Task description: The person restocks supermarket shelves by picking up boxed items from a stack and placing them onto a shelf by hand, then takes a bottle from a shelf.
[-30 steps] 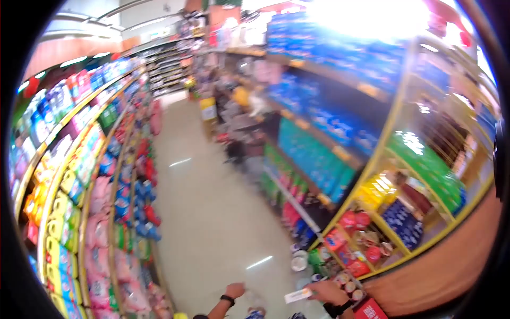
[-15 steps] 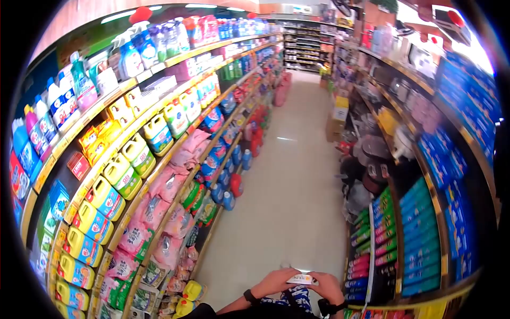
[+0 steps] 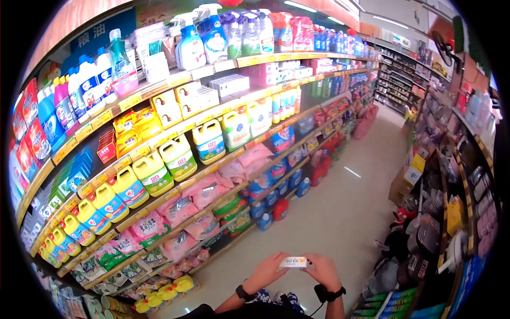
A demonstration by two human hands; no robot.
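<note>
A small white box (image 3: 294,262) is held above the floor (image 3: 303,228), right of the stocked shelf (image 3: 175,79).
Its ends are pinched by the left hand (image 3: 270,267) and right hand (image 3: 323,270), each grip closed; yellow jugs (image 3: 127,187) are lined along the shelf.

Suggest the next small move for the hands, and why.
Probably lift the small white rectangular box nearer the camera: the left hand and right hand hold its opposite ends, printed side showing, but the lettering is too small to read reliably.

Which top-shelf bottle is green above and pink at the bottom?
The tall white-capped bottle, just right of the white bottles marked 94; those have blue caps.
</note>
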